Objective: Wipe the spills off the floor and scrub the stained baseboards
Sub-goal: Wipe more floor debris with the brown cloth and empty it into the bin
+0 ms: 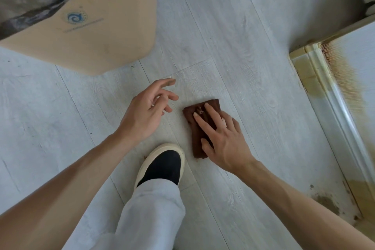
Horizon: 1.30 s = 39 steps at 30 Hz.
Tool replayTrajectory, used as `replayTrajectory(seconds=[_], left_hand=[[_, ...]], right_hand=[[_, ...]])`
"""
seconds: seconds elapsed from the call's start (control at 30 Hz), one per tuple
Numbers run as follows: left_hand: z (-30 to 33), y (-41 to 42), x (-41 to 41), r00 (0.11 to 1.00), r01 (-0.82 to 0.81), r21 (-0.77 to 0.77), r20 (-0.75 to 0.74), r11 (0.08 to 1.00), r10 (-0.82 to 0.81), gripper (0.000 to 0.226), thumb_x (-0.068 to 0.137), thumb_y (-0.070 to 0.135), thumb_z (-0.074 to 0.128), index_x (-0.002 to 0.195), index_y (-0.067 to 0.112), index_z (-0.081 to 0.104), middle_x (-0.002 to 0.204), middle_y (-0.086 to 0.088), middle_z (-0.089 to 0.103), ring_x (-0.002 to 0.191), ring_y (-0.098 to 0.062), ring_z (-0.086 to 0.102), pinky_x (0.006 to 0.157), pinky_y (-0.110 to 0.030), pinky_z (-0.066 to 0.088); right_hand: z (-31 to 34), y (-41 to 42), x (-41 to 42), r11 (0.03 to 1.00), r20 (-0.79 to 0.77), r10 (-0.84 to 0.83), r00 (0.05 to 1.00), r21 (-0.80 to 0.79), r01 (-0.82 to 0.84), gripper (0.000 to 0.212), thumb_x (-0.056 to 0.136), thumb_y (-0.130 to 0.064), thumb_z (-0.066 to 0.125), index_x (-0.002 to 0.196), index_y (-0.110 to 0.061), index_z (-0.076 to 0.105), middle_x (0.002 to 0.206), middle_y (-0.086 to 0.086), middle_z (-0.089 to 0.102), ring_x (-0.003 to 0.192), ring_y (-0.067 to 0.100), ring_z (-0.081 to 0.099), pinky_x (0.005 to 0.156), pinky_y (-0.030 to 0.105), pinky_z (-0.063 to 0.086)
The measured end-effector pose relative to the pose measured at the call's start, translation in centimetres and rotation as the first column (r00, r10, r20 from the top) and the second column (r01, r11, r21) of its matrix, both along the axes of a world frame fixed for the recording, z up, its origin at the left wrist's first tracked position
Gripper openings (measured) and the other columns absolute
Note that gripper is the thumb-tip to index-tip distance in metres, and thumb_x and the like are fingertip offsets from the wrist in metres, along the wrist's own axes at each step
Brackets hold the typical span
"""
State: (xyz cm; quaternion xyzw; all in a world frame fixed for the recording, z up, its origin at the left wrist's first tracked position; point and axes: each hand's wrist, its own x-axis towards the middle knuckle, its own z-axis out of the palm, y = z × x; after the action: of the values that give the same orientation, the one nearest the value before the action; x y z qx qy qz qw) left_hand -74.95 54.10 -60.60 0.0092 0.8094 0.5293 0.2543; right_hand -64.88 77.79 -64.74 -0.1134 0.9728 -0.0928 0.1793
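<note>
A folded brown cloth (194,119) lies flat on the pale grey plank floor (233,63). My right hand (223,140) presses on it with straight, spread fingers. My left hand (146,113) hovers just left of the cloth, fingers relaxed and holding nothing. Along the right runs a white baseboard (341,107) with yellow-brown stains, and the wall above it carries a rusty brown smear (345,71). A dark spill patch (326,203) sits on the floor at the baseboard's foot, lower right.
A tan padded furniture piece with a blue logo (97,26) fills the upper left, its corner near my left hand. My foot in a black and cream shoe (162,166) stands just below the cloth. A doorway threshold (300,55) lies at the upper right.
</note>
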Motion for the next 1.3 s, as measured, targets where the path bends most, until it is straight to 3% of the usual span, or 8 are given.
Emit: replayTrajectory(seconds=[0.13, 0.4, 0.57, 0.67, 0.9, 1.0, 1.13, 1.3], left_hand=[[-0.2, 0.1, -0.2, 1.0, 0.0, -0.008, 0.009, 1.0, 0.0, 0.041, 0.108, 0.014, 0.042, 0.139, 0.036, 0.056, 0.111, 0.017, 0.073, 0.092, -0.01, 0.071, 0.085, -0.033, 0.055], [-0.8, 0.6, -1.1, 0.999, 0.015, -0.039, 0.033, 0.999, -0.013, 0.041, 0.108, 0.014, 0.042, 0.138, 0.037, 0.056, 0.111, 0.017, 0.073, 0.091, -0.011, 0.072, 0.084, -0.033, 0.055], [-0.7, 1.2, -1.7, 0.999, 0.014, -0.053, 0.035, 0.998, -0.013, 0.042, 0.107, 0.011, 0.043, 0.137, 0.037, 0.057, 0.11, 0.016, 0.074, 0.091, -0.012, 0.072, 0.085, -0.036, 0.057], [-0.4, 0.5, -2.0, 1.0, 0.019, -0.058, 0.018, 0.998, -0.018, 0.041, 0.108, 0.013, 0.042, 0.138, 0.036, 0.056, 0.111, 0.015, 0.074, 0.091, -0.012, 0.072, 0.083, -0.034, 0.056], [-0.1, 0.0, -1.5, 1.0, -0.008, -0.069, -0.004, 0.998, 0.008, 0.041, 0.107, 0.012, 0.042, 0.139, 0.034, 0.056, 0.109, 0.014, 0.074, 0.087, -0.013, 0.073, 0.081, -0.033, 0.055], [0.2, 1.0, -1.2, 0.999, 0.029, -0.067, -0.019, 0.997, -0.03, 0.041, 0.107, 0.012, 0.043, 0.14, 0.033, 0.056, 0.11, 0.015, 0.074, 0.088, -0.014, 0.074, 0.082, -0.03, 0.054], [0.5, 1.3, -1.8, 0.999, 0.029, -0.065, -0.032, 0.997, -0.031, 0.041, 0.107, 0.011, 0.043, 0.136, 0.036, 0.057, 0.11, 0.014, 0.074, 0.089, -0.014, 0.072, 0.083, -0.035, 0.056], [-0.1, 0.6, -2.1, 0.994, -0.092, -0.06, -0.069, 0.994, 0.087, 0.04, 0.106, 0.009, 0.045, 0.132, 0.036, 0.06, 0.106, 0.013, 0.075, 0.085, -0.017, 0.072, 0.08, -0.034, 0.055]], right_hand=[[-1.4, -0.2, 0.3, 0.976, 0.004, 0.202, 0.979, 0.08, -0.202, 0.069, 0.105, -0.039, 0.041, 0.165, -0.021, 0.011, 0.172, 0.011, -0.002, 0.159, 0.03, -0.004, 0.126, 0.053, 0.017], [-3.8, 0.0, -0.4, 0.98, -0.025, 0.196, 0.98, 0.029, -0.195, 0.077, 0.102, -0.059, 0.037, 0.165, -0.026, 0.009, 0.172, 0.006, -0.003, 0.159, 0.024, -0.004, 0.126, 0.053, 0.014], [-5.1, 3.5, -5.5, 0.936, -0.101, -0.351, 0.931, -0.026, 0.35, 0.077, 0.1, -0.059, 0.036, 0.165, -0.025, 0.011, 0.173, 0.005, 0.002, 0.159, 0.024, -0.003, 0.127, 0.055, 0.008], [-5.1, 3.9, -6.8, 0.888, -0.118, -0.46, 0.88, -0.046, 0.458, 0.082, 0.1, -0.064, 0.033, 0.165, -0.021, 0.007, 0.172, 0.008, -0.002, 0.159, 0.026, -0.008, 0.127, 0.055, 0.001], [-4.6, -5.1, -3.0, 0.984, -0.106, 0.137, 0.985, -0.097, -0.147, 0.077, 0.103, -0.061, 0.036, 0.165, -0.025, 0.008, 0.172, 0.009, -0.003, 0.158, 0.027, -0.008, 0.125, 0.058, 0.007], [-5.1, -4.6, -2.9, 0.979, -0.139, 0.176, 0.974, -0.083, -0.189, 0.073, 0.104, -0.057, 0.038, 0.165, -0.026, 0.012, 0.172, 0.008, 0.003, 0.159, 0.024, -0.003, 0.126, 0.054, 0.009], [-5.4, -1.2, 2.0, 0.991, -0.177, 0.058, 0.982, -0.105, -0.078, 0.066, 0.105, -0.049, 0.044, 0.162, -0.021, 0.027, 0.171, 0.007, 0.013, 0.159, 0.023, 0.007, 0.125, 0.054, 0.019], [-5.8, 1.8, 7.2, 0.904, -0.199, -0.423, 0.884, -0.165, 0.395, 0.065, 0.102, -0.045, 0.045, 0.159, -0.017, 0.033, 0.17, 0.007, 0.02, 0.158, 0.025, 0.015, 0.124, 0.057, 0.021]])
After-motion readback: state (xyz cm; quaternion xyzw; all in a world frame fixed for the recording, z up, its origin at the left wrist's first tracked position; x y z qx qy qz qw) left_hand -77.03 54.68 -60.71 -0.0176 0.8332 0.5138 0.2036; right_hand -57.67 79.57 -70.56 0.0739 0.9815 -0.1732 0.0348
